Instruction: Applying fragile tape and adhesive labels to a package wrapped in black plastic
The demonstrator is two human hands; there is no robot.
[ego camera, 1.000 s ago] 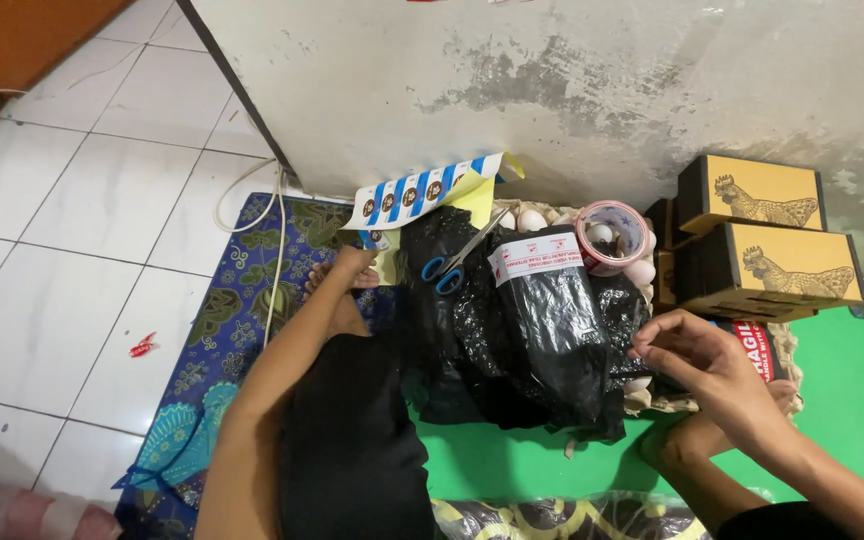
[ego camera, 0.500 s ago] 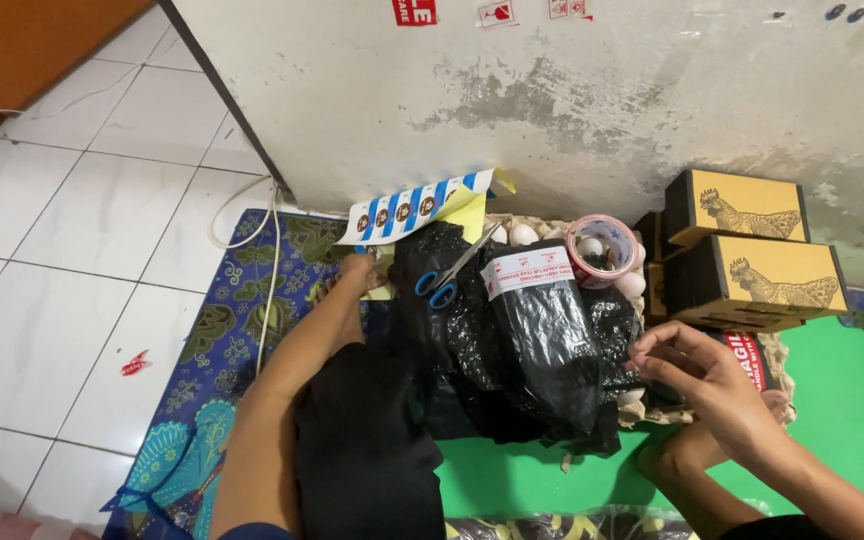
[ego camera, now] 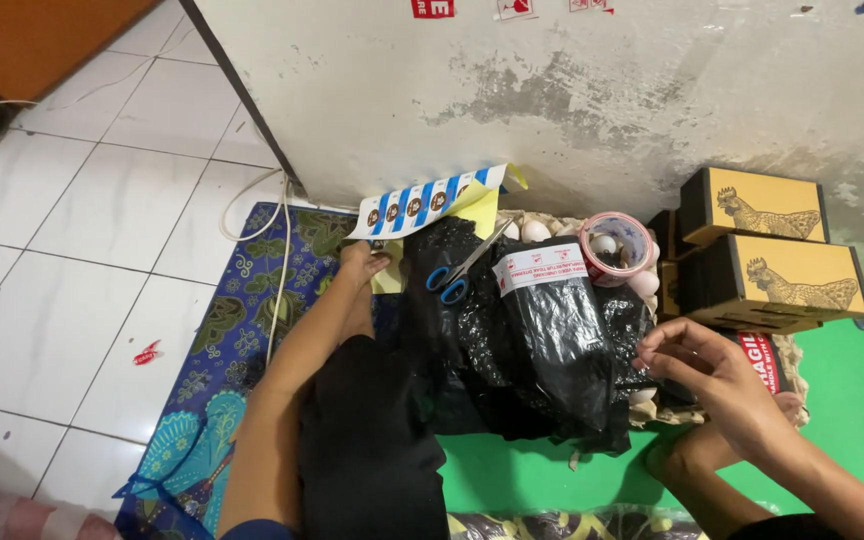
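White floor tiles point(ego camera: 82, 230) run up to a stained, peeling wall point(ego camera: 572, 110), and you are working low down where a blue patterned mat point(ego camera: 222, 340) meets a green mat point(ego camera: 852, 400) at the wall's foot.

Your left hand point(ego camera: 360, 266) reaches forward to the far edge of the blue mat, its fingertips at the lower edge of one sheet of blue-and-white striped stickers point(ego camera: 430, 202) with a yellow backing; from this angle you cannot tell whether its grip has closed on the sheet or only touches it. Your right hand point(ego camera: 707, 375) hovers over the right edge of the black plastic bags point(ego camera: 542, 340), fingers curled and half closed, pinching at the black film or just beside it; the view is too poor to be sure, and nothing else is in that grip.

The bags lie heaped between the two hands, along the seam of the two mats. One of them carries one white label point(ego camera: 540, 266) near its far end. One pair of blue-handled scissors point(ego camera: 464, 270) rests on the heap's far left side, blades pointing toward the wall. One roll of clear tape point(ego camera: 615, 247) sits just beside the label, toward the wall, with several white eggs point(ego camera: 535, 231) showing around it. Two yellow-and-black boxes point(ego camera: 782, 275), each with a rooster picture, stand stacked against the wall at the green mat's far edge. One dark cloth point(ego camera: 367, 440) lies across your lap, by the left forearm.
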